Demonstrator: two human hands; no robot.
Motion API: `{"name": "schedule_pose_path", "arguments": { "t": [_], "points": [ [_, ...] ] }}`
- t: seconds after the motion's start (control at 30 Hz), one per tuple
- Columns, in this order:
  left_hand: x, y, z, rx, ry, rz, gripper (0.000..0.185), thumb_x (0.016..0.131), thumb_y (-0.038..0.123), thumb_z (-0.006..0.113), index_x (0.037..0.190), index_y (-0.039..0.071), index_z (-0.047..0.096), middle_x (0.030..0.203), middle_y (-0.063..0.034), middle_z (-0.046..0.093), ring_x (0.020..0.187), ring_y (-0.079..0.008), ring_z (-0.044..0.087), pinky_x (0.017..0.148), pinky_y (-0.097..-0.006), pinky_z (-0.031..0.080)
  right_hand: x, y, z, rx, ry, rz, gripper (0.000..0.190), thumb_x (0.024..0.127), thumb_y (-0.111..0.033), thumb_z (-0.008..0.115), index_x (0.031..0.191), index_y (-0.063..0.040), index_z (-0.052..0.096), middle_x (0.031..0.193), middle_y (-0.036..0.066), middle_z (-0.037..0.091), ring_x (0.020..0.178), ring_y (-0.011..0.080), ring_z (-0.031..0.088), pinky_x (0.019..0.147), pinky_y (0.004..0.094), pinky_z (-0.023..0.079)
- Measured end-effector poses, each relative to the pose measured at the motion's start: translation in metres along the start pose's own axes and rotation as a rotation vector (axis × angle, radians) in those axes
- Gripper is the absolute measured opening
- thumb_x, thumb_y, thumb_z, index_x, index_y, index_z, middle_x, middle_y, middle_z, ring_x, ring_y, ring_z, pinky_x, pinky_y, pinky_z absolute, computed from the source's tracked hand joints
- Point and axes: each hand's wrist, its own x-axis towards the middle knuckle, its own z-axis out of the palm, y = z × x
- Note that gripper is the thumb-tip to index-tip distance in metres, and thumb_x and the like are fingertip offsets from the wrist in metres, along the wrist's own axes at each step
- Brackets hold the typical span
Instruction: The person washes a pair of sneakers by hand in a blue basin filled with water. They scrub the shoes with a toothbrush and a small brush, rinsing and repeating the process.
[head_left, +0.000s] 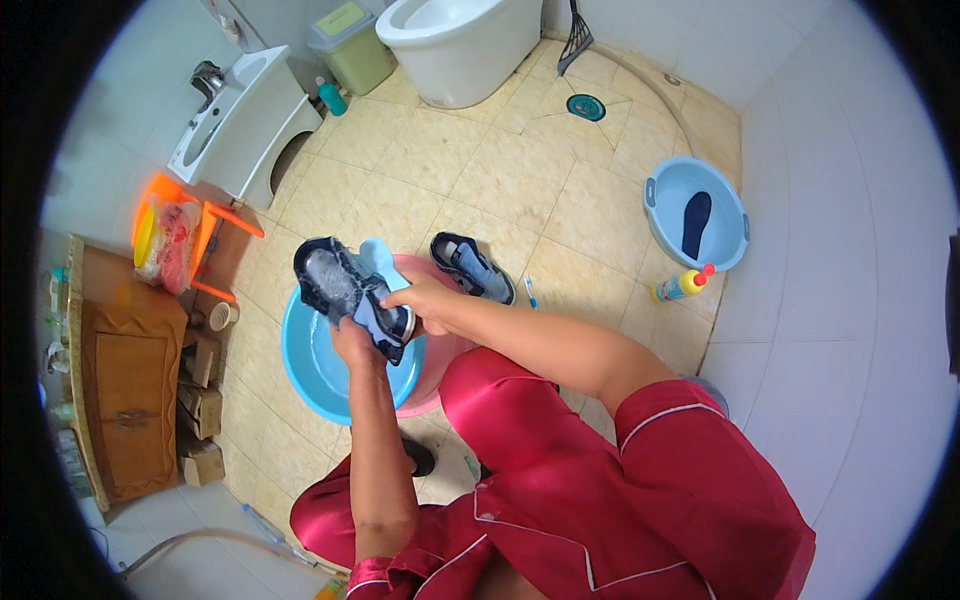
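A dark blue and grey shoe (334, 281), wet with whitish suds inside, is tilted over the blue basin (296, 375). My left hand (354, 343) grips the shoe's lower side. My right hand (424, 300) holds the shoe near its toe, with the thumb across the upper, and also has a light blue plastic ladle (377, 256) by its handle. The ladle's round end lies beside the shoe. Partly beneath the blue basin is a pink basin (442, 367). A second shoe (476, 270) of the same kind rests on the tiled floor beyond my right hand.
A toothbrush (530, 292) lies right of the second shoe. Farther right, a light blue tub (656, 217) holds a dark insole (696, 225), with a yellow bottle (675, 287) nearby. An orange stool (206, 240) and wooden cabinet (131, 375) stand left; a toilet (465, 56) is ahead.
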Motion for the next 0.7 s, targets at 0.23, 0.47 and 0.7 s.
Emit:
{"name": "schedule_pose_path", "arguments": {
  "t": [0.23, 0.47, 0.7],
  "points": [
    [0.0, 0.003, 0.1, 0.06, -0.095, -0.045, 0.036, 0.086, 0.014, 0.045, 0.118, 0.0, 0.05, 0.102, -0.0133, 0.059, 0.083, -0.0255, 0.061, 0.072, -0.0368, 0.05, 0.008, -0.021, -0.071, 0.19, 0.19, -0.367, 0.029, 0.073, -0.002, 0.06, 0.102, 0.001, 0.056, 0.084, 0.01, 0.061, 0.069, 0.0206, 0.06, 0.057, 0.0353, 0.051],
    [0.063, -0.041, 0.216, 0.176, -0.372, -0.125, 0.046, 0.091, 0.039, 0.048, 0.12, 0.003, 0.049, 0.112, -0.0141, 0.055, 0.099, -0.0251, 0.056, 0.079, -0.0397, 0.048, 0.035, -0.077, -0.181, 0.477, 0.233, -0.323, 0.02, 0.084, -0.02, 0.054, 0.092, -0.002, 0.058, 0.084, 0.011, 0.062, 0.079, 0.0259, 0.064, 0.072, 0.0462, 0.055],
    [0.018, -0.04, 0.216, 0.318, -0.47, -0.302, 0.067, 0.09, 0.044, 0.049, 0.141, 0.009, 0.023, 0.126, -0.0214, 0.044, 0.099, -0.0279, 0.054, 0.074, -0.0395, 0.045, 0.083, -0.14, -0.366, 0.581, 0.404, -0.381, 0.031, 0.094, -0.026, 0.037, 0.111, -0.008, 0.055, 0.114, 0.014, 0.058, 0.102, 0.0314, 0.058, 0.084, 0.0535, 0.05]
  ]
}}
